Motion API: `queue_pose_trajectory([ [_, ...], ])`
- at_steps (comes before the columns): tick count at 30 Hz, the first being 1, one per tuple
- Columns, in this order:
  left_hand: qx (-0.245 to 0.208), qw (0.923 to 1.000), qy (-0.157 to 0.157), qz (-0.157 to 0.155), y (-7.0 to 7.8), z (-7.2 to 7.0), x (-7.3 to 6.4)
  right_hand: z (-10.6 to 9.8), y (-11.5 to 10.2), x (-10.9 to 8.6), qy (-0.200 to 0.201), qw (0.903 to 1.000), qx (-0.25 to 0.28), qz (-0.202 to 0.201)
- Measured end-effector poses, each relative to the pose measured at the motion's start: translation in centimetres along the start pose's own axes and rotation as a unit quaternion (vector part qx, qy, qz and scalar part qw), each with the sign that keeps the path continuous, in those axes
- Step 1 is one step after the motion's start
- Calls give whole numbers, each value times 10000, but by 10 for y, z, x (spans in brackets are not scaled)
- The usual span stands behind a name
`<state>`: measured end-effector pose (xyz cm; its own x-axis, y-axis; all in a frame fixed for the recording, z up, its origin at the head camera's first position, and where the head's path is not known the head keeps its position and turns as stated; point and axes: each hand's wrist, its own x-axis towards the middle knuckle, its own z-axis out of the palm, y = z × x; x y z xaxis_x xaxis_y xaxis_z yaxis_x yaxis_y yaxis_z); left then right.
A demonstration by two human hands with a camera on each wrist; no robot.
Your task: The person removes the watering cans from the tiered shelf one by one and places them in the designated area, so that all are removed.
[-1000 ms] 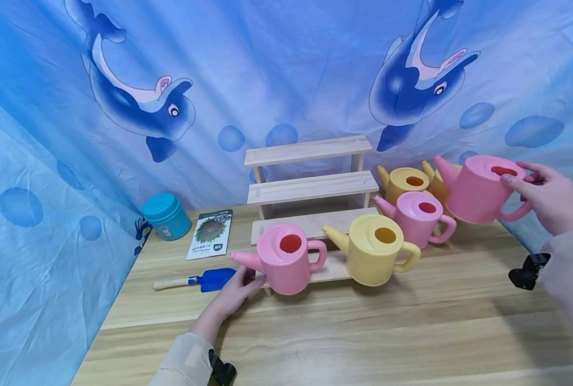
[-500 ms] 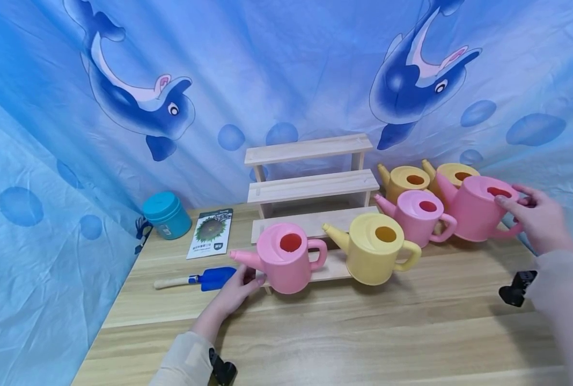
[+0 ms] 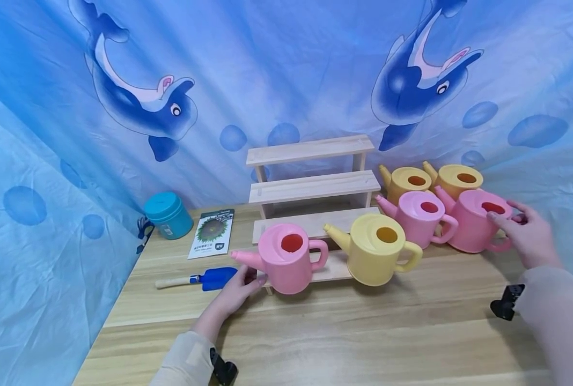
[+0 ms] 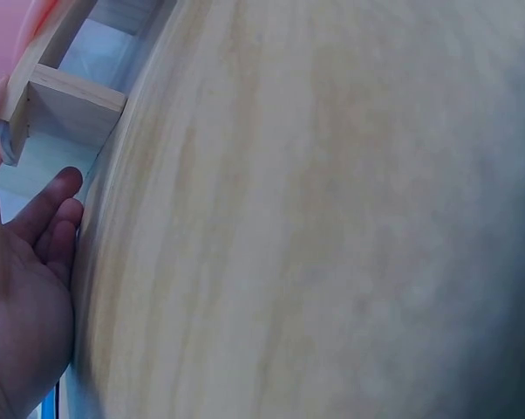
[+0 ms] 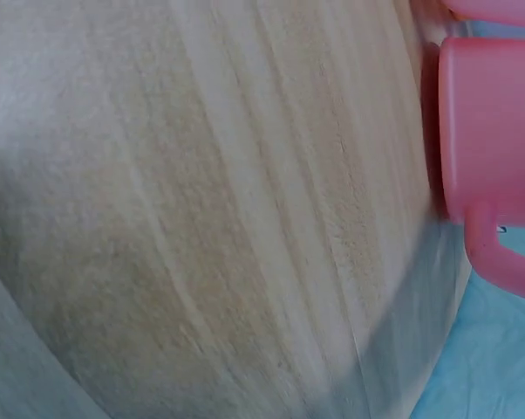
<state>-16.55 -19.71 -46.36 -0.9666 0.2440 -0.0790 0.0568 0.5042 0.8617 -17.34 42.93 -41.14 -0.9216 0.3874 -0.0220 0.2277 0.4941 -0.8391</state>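
My right hand [image 3: 530, 233] grips a pink watering can [image 3: 470, 228] by its handle side, thumb at the rim near the opening. In the right wrist view that can [image 5: 494, 131] is upright, its base at the wooden tabletop; the hand is out of that frame. My left hand [image 3: 238, 289] holds the left end of the lowest board of a stepped wooden stand [image 3: 315, 187]. The left wrist view shows the hand [image 4: 27, 288] at the board's end, other fingers loosely bent beneath. On that board stand a pink watering can [image 3: 284, 268] and a pale yellow one [image 3: 373, 257].
Right of the stand are another pink watering can [image 3: 419, 217] and two orange-yellow ones, [image 3: 402, 185] nearer the stand. At left lie a blue trowel [image 3: 216, 279], a sunflower seed packet [image 3: 211, 233] and a teal lidded tub [image 3: 168, 214]. A dolphin-print curtain [image 3: 315, 69] hangs behind.
My right hand has lowered the pink watering can down and leftward to the tabletop, beside the other pink can. The left hand has stayed at the stand.
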Motion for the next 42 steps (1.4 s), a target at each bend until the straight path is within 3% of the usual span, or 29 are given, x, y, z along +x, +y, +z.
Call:
queue_pose_trajectory([
  [13,49,10000,2,-52,4,-2,2,-5,-18,8,-20,9989,-250,-405],
  [19,114,9999,18,-78,7,-2,1,-5,-51,9,-103,9964,-441,-722],
  [24,96,9999,20,-100,8,-2,0,9,-91,7,-362,9906,-625,-1163],
  [28,111,9999,31,-90,7,-2,0,25,-119,1,-689,9802,-726,-1709],
  [33,133,9999,9,-101,6,-1,-1,40,-142,-8,-1624,9642,-816,-1930],
  [37,113,9999,7,-103,6,0,-1,52,-150,-13,-2349,9446,-971,-2076],
  [42,86,9999,28,-104,5,0,-1,66,-161,-25,-2918,9169,-1136,-2476],
])
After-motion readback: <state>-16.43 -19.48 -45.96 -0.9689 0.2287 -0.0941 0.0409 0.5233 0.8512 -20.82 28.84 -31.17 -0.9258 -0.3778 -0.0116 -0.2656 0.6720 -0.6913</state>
